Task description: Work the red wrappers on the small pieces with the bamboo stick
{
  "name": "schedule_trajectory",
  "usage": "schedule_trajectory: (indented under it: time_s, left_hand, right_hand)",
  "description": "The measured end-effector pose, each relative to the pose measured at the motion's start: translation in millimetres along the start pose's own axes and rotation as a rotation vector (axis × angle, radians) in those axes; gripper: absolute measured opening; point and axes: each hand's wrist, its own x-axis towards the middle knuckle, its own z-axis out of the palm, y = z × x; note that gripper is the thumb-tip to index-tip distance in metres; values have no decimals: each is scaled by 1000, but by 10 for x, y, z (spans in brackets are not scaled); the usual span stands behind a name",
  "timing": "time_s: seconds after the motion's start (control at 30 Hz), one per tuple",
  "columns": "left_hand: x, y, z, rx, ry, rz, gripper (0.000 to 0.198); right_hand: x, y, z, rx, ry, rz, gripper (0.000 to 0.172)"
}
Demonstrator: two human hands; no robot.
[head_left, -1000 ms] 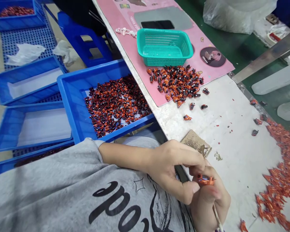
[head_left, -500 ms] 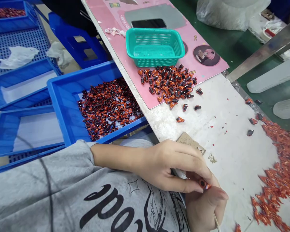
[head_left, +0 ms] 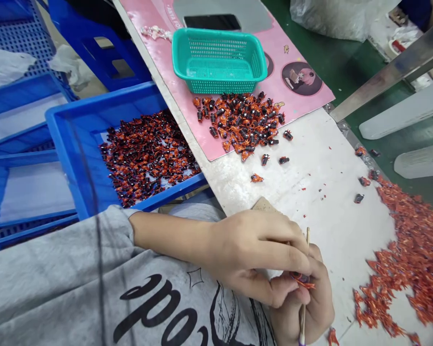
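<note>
My left hand (head_left: 252, 254) reaches in from the left, fingers bent, pinching a small orange-and-black plastic piece (head_left: 303, 282) between thumb and fingertips. Close against it, my right hand (head_left: 315, 302) is closed round a thin wooden stick (head_left: 302, 317) with a purple patch low down. The stick stands nearly upright in the view, passing by the piece; whether it touches the piece is hidden by fingers. A heap of similar orange-and-black pieces (head_left: 241, 120) lies beyond the hands, with a few loose ones on the white tabletop (head_left: 296, 187).
A green basket (head_left: 220, 86) stands on a pink mat (head_left: 202, 139), near a phone (head_left: 212, 22). Many red pieces (head_left: 414, 240) spread over the table's right side. At left, a blue tray (head_left: 72, 139) holds orange-and-black pieces. A tan block (head_left: 265, 205) lies partly under my left hand.
The stick has swung up between my hands, its upper end now showing above the fingers. The held piece has turned from its dark round opening to its orange side. The view has shifted slightly.
</note>
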Motion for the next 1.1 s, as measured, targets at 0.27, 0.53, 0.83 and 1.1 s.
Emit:
schedule_trajectory:
  time_s: [0.27,0.53,0.83,1.1]
  left_hand:
    - [-55,-26,99,-87,31,-24,13]
    - [-96,69,-28,82,-3,14,12]
    - [-121,209,-262,-29,-32,-27,12]
    - [-215,273,-284,148,33,48,7]
  right_hand:
    - [-43,-9,-21,-72,15,17,34]
    - [-76,-74,-52,-47,117,-40,33]
    - [-110,-172,56,73,137,-53,41]
    - [-85,-352,166,95,67,21,35]
